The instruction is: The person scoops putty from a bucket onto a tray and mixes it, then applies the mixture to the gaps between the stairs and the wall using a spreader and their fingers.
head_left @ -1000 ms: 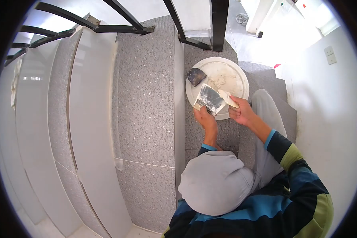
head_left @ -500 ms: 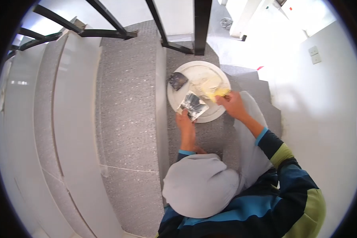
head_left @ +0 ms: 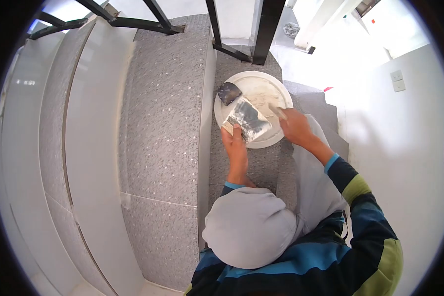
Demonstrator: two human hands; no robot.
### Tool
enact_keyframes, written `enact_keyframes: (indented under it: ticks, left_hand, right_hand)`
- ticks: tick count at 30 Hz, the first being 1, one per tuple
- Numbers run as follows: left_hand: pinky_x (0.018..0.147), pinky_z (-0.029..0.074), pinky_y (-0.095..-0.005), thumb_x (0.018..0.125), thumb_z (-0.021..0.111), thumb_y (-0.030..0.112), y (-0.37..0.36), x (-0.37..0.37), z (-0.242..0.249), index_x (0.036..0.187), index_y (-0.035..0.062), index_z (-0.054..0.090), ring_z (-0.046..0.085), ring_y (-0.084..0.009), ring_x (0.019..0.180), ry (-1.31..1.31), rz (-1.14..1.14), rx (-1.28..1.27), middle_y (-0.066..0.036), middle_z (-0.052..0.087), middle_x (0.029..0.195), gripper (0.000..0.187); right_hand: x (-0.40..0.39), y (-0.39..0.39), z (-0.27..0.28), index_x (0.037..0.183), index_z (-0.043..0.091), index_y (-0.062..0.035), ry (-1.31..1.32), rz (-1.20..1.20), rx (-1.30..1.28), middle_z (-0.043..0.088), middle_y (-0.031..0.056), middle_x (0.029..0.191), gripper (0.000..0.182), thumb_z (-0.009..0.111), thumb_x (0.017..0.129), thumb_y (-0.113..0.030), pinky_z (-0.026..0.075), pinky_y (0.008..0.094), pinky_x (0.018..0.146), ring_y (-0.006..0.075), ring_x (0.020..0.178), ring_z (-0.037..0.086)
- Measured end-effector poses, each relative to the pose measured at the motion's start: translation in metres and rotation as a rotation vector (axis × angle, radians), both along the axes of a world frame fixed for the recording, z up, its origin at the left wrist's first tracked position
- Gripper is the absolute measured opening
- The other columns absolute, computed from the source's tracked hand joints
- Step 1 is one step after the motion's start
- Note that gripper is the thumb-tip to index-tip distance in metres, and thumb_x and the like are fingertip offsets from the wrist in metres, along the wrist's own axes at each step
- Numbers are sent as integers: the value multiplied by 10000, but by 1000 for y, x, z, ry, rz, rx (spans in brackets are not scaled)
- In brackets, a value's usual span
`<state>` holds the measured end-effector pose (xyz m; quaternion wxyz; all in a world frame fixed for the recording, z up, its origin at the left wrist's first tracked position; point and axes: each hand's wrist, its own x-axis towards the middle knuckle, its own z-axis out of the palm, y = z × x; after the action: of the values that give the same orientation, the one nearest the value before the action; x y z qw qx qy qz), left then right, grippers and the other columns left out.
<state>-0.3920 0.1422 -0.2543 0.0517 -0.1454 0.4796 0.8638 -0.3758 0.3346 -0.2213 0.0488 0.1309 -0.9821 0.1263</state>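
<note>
My left hand is closed on the near left edge of a square, paste-smeared metal plate, its thumb on top. My right hand is closed on a small, pale scraper, whose blade points left over the paste; its grip is hidden by my fingers. Both hands are above a round white lid-like tray with a raised rim. Cream-coloured paste is smeared across the tray. A dark curved piece sits at the tray's left side, touched by neither hand.
The tray rests on a grey speckled stair step. Broader steps rise to the left. Black railing posts stand just beyond the tray. A white wall with switches is at the right.
The plate in my left hand has been raised and shifted right, nearer the scraper. The scraper, which looked yellow over the tray's right side, now shows a pale, narrower side. The view has shifted slightly.
</note>
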Motion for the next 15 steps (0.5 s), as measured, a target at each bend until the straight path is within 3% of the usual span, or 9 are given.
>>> enact_keyframes:
  ticks: [2,3,5,9,11,15]
  left_hand:
    - [761,422,-232,897,505,158,-5,-2,4,1092,-8,471,527,-96,894,112,50,-106,-57,551,1024,259]
    - [761,422,-232,897,505,158,-9,-2,4,1092,-8,471,527,-96,894,111,55,-110,-57,551,1024,259]
    - [767,423,-233,892,538,199,-14,-1,5,1135,-19,468,522,-100,897,127,12,-114,-64,551,1026,334]
    - [726,442,-238,891,544,203,-13,1,8,1137,-36,488,541,-108,846,233,73,-216,-71,573,980,347]
    - [684,462,-264,879,555,172,-14,8,28,1098,-31,532,573,-127,795,264,-11,-537,-89,611,916,299]
    - [659,473,-288,856,563,138,-23,15,33,1075,-21,556,608,-180,749,442,-214,-752,-142,628,886,271]
  right_hand:
    - [2,5,1,1145,492,-11,-265,-426,-441,592,96,915,335,546,821,-79,478,310,618,223,755,588]
    - [5,5,-1,1145,492,-11,-268,-420,-444,592,96,915,335,546,821,-79,478,310,618,223,755,588]
    - [15,2,-6,1097,495,42,-419,-544,-1576,598,108,991,286,544,858,-108,496,296,665,192,794,602]
    - [26,-15,3,1088,496,31,-628,-508,-1772,575,86,1041,267,526,876,-129,499,303,725,148,859,588]
    - [25,-16,-11,1094,496,18,-771,-500,-1729,587,87,1015,285,552,864,-141,497,287,709,143,838,590]
    - [3,-10,-8,1093,500,7,-722,-388,-1692,599,78,988,288,564,859,-148,499,278,694,139,821,592]
